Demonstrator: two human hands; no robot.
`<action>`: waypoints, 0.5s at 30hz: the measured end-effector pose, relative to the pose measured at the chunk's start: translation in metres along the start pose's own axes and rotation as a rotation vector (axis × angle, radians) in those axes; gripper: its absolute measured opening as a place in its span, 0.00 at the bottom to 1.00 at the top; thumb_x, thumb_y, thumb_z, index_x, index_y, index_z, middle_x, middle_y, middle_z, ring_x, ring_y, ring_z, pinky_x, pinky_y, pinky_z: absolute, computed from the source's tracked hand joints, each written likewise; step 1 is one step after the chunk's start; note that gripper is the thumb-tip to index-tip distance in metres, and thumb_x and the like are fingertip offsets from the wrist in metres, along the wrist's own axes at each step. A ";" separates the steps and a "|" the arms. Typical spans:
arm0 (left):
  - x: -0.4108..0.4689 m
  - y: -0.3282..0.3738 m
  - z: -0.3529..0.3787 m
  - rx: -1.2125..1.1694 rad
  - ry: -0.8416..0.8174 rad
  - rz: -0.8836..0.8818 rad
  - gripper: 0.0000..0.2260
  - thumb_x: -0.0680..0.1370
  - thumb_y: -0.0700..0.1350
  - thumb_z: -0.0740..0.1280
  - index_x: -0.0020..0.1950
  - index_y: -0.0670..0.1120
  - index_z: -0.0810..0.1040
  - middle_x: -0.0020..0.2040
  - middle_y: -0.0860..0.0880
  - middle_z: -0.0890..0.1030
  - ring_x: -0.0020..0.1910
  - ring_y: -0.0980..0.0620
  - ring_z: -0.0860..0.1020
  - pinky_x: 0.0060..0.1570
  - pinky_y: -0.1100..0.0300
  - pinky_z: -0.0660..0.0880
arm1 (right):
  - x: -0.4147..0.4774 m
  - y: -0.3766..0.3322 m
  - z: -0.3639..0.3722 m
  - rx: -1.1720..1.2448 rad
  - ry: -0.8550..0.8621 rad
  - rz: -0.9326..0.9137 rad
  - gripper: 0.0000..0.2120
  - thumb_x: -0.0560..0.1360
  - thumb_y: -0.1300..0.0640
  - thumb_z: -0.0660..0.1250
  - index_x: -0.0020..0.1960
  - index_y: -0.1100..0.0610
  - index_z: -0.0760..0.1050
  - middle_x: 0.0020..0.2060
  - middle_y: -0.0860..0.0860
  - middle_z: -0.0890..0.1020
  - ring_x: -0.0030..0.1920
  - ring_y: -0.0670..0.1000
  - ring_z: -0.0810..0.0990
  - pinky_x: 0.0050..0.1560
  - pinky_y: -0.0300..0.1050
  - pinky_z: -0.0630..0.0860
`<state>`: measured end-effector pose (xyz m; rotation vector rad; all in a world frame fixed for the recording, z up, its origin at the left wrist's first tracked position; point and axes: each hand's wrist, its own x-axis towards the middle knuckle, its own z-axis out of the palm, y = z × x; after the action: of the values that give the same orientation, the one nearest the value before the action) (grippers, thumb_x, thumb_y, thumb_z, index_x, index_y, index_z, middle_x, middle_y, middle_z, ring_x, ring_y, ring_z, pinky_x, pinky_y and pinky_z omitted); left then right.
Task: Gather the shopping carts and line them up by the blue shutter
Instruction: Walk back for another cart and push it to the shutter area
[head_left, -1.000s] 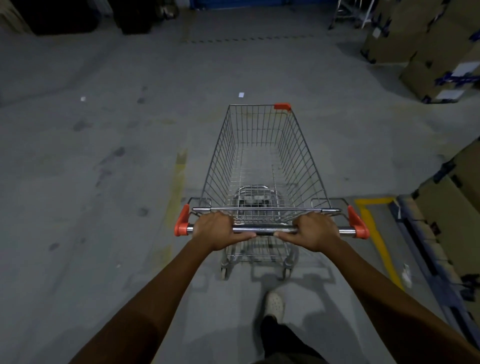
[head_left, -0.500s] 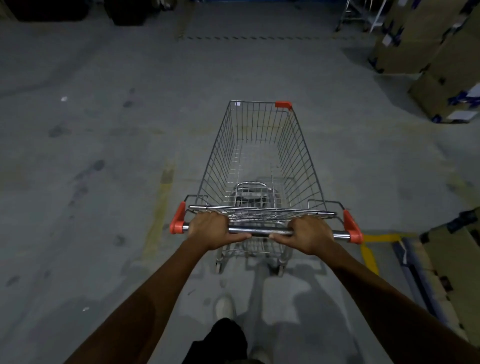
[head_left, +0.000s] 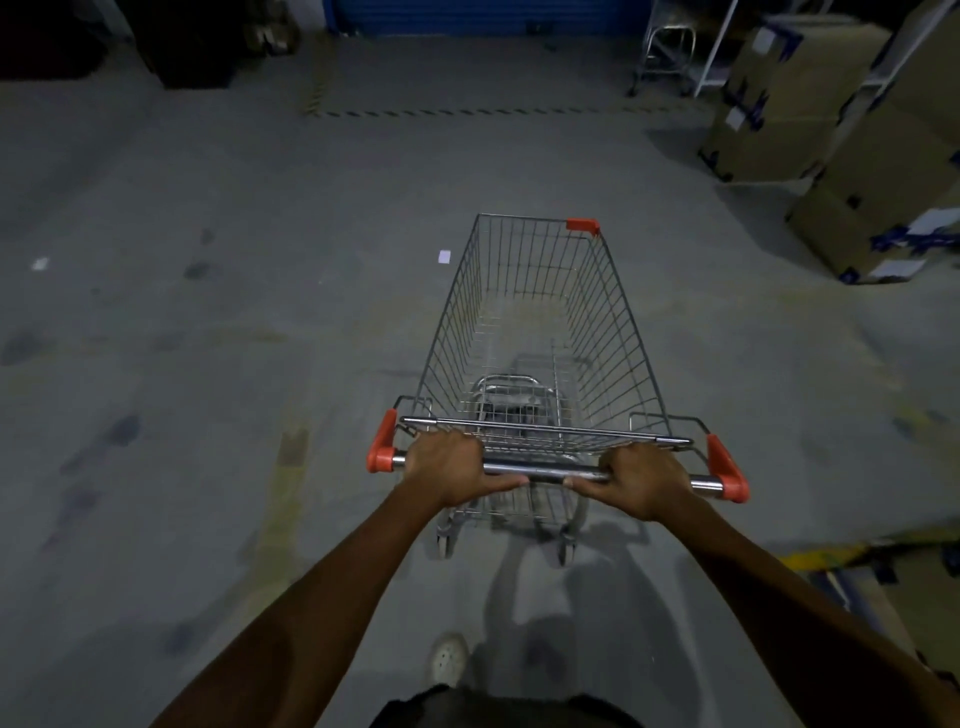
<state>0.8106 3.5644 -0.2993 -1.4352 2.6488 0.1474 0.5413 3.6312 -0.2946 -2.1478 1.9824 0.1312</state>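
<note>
An empty wire shopping cart (head_left: 535, 322) with orange corner caps stands on the concrete floor in front of me, its nose pointing away and slightly left. My left hand (head_left: 447, 467) grips the left part of its chrome handle bar (head_left: 540, 470). My right hand (head_left: 641, 480) grips the bar's right part. The blue shutter (head_left: 483, 15) shows at the top edge, far ahead across the floor.
Stacked cardboard boxes (head_left: 852, 135) line the right side. A metal stool frame (head_left: 667, 52) stands near the shutter's right end. Dark objects (head_left: 182, 47) sit at the back left. A striped floor line (head_left: 467, 111) runs before the shutter. Yellow floor paint (head_left: 826, 558) is at lower right.
The cart has rolled forward across the floor with both hands on its bar. The shutter has come into view at the top, and the boxes at the near right have dropped out of view.
</note>
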 end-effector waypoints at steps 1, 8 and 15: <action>0.020 -0.008 -0.002 0.004 -0.006 0.008 0.41 0.64 0.85 0.44 0.37 0.50 0.76 0.39 0.49 0.81 0.42 0.47 0.81 0.46 0.53 0.76 | 0.018 0.006 -0.003 -0.002 0.008 0.010 0.33 0.65 0.17 0.46 0.33 0.45 0.69 0.32 0.45 0.77 0.35 0.47 0.76 0.38 0.42 0.69; 0.170 -0.048 -0.023 0.028 -0.026 0.028 0.45 0.62 0.86 0.43 0.39 0.50 0.80 0.39 0.50 0.81 0.40 0.48 0.80 0.46 0.54 0.77 | 0.151 0.064 -0.029 0.011 0.010 0.077 0.37 0.65 0.16 0.48 0.32 0.49 0.73 0.27 0.45 0.76 0.30 0.43 0.74 0.32 0.40 0.64; 0.337 -0.076 -0.049 0.039 -0.001 0.018 0.44 0.63 0.85 0.45 0.39 0.50 0.81 0.39 0.50 0.82 0.41 0.48 0.82 0.44 0.56 0.76 | 0.301 0.146 -0.060 -0.022 0.072 0.069 0.42 0.65 0.15 0.44 0.36 0.50 0.77 0.31 0.45 0.79 0.32 0.43 0.76 0.34 0.40 0.67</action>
<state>0.6885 3.2373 -0.3058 -1.3996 2.6486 0.0971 0.4183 3.3155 -0.3140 -2.1267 2.1057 0.0881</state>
